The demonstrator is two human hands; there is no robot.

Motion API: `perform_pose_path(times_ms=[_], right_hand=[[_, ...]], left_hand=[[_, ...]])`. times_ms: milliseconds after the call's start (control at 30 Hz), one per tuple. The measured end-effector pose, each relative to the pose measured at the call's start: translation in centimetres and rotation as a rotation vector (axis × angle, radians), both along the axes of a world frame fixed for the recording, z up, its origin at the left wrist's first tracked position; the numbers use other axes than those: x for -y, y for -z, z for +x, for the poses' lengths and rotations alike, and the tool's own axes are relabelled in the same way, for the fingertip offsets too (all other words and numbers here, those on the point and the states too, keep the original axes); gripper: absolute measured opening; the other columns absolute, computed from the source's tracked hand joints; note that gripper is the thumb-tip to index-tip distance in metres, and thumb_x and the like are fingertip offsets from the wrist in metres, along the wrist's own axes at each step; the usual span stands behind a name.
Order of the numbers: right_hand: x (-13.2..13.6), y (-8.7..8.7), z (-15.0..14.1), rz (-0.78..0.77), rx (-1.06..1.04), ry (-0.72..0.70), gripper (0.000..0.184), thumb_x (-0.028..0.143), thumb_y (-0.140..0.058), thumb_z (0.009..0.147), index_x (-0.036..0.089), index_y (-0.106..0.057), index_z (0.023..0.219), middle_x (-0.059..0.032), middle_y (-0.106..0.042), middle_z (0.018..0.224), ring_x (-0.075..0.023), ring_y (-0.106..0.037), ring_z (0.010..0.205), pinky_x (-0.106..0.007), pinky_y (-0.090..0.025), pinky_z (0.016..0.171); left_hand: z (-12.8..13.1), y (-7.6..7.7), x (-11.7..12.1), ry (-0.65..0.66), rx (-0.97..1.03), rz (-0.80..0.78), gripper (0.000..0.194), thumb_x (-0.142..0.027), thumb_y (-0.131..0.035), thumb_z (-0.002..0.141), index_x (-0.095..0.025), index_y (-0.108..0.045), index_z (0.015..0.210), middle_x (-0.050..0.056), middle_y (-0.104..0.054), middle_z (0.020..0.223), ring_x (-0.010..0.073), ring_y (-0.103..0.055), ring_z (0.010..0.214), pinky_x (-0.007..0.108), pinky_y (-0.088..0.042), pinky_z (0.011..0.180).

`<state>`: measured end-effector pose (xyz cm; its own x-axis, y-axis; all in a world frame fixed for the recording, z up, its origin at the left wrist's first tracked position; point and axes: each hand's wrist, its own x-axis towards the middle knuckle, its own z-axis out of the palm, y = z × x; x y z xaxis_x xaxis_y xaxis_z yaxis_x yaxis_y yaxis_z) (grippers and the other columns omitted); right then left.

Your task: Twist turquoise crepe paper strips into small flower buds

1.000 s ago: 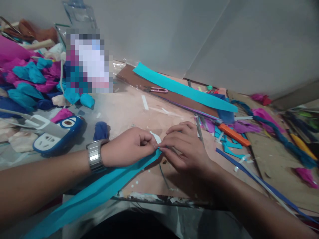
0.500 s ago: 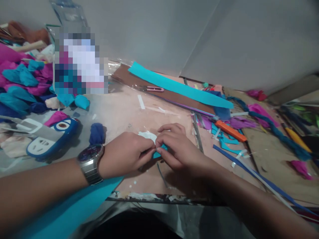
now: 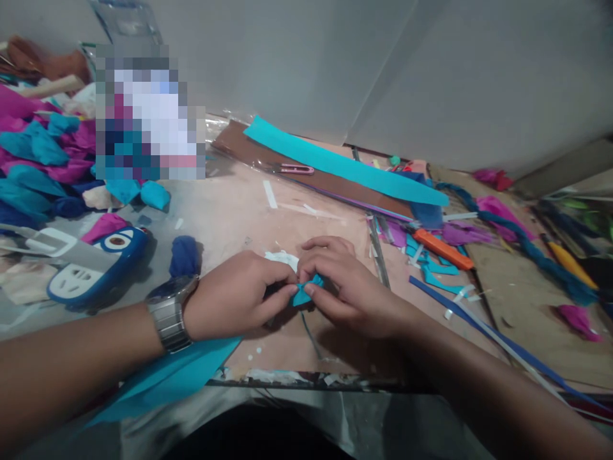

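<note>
Between my two hands is a small piece of turquoise crepe paper (image 3: pixel 301 296), bunched and partly hidden by the fingers. My left hand (image 3: pixel 244 287), with a metal watch (image 3: pixel 171 316) at its wrist, pinches the paper's left side between thumb and forefinger. On the other side my right hand (image 3: pixel 342 281) pinches it too, its outer fingers curled above. Just behind the fingertips a white piece (image 3: pixel 282 259) lies on the table. Under my left forearm a larger turquoise sheet (image 3: pixel 191 370) hangs over the table's front edge. A dark blue paper bundle (image 3: pixel 185 257) sits beyond my left wrist.
Crumpled turquoise and pink paper pieces (image 3: pixel 43 144) heap at the left, near a blue-and-white power strip (image 3: pixel 98 268). Behind lie a long turquoise strip (image 3: pixel 345 163) and pink thread snips (image 3: pixel 297 169). An orange cutter (image 3: pixel 443 249) and a blue strip (image 3: pixel 479 326) lie right.
More of the turquoise paper shows between my fingertips, and my left thumb has shifted slightly. The turquoise sheet below my left forearm has changed shape, its lower part now raised.
</note>
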<state>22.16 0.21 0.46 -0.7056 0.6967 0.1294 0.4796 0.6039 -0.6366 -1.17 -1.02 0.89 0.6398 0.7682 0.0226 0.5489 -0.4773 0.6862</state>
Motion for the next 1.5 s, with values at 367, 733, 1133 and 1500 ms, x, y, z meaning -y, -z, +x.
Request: perform_pose_path(times_ms=[367, 733, 1133, 1500], right_hand=[[0.2, 0.7, -0.1, 0.017, -0.046, -0.005, 0.009, 0.015, -0.058, 0.089, 0.024, -0.059, 0.086, -0.0004, -0.068, 0.091, -0.0282, -0.052, 0.127, -0.052, -0.031, 0.113], [0.0, 0.7, 0.3, 0.065, -0.075, 0.015, 0.009, 0.017, -0.06, 0.086, 0.024, -0.064, 0.088, -0.0009, -0.071, 0.09, -0.0294, -0.055, 0.124, -0.052, -0.033, 0.11], [-0.2, 0.6, 0.4, 0.079, -0.097, 0.067, 0.009, 0.015, -0.058, 0.081, 0.024, -0.06, 0.08, -0.0024, -0.068, 0.083, -0.0292, -0.058, 0.114, -0.05, -0.04, 0.103], [-0.1, 0.3, 0.5, 0.003, -0.036, 0.038, 0.007, 0.019, -0.055, 0.086, 0.023, -0.061, 0.084, -0.0037, -0.068, 0.092, -0.0263, -0.06, 0.108, -0.048, -0.037, 0.101]], left_hand=[[0.3, 0.3, 0.3, 0.024, 0.012, -0.04, 0.029, -0.034, -0.055, 0.101, -0.019, -0.076, 0.089, -0.001, -0.073, 0.072, 0.0118, -0.062, 0.063, 0.024, -0.038, 0.063], [0.1, 0.3, -0.2, 0.016, 0.074, -0.263, 0.024, -0.028, -0.057, 0.097, -0.016, -0.072, 0.082, -0.003, -0.064, 0.066, 0.0099, -0.052, 0.06, 0.022, -0.038, 0.06], [-0.2, 0.6, -0.6, 0.097, 0.24, -0.689, 0.027, -0.013, -0.047, 0.093, -0.016, -0.074, 0.092, 0.004, -0.078, 0.086, 0.0157, -0.071, 0.076, 0.025, -0.054, 0.069], [0.0, 1.2, -0.4, 0.069, 0.288, -0.813, 0.018, -0.023, -0.054, 0.099, -0.016, -0.07, 0.095, 0.005, -0.079, 0.088, 0.0184, -0.077, 0.079, 0.028, -0.061, 0.072]])
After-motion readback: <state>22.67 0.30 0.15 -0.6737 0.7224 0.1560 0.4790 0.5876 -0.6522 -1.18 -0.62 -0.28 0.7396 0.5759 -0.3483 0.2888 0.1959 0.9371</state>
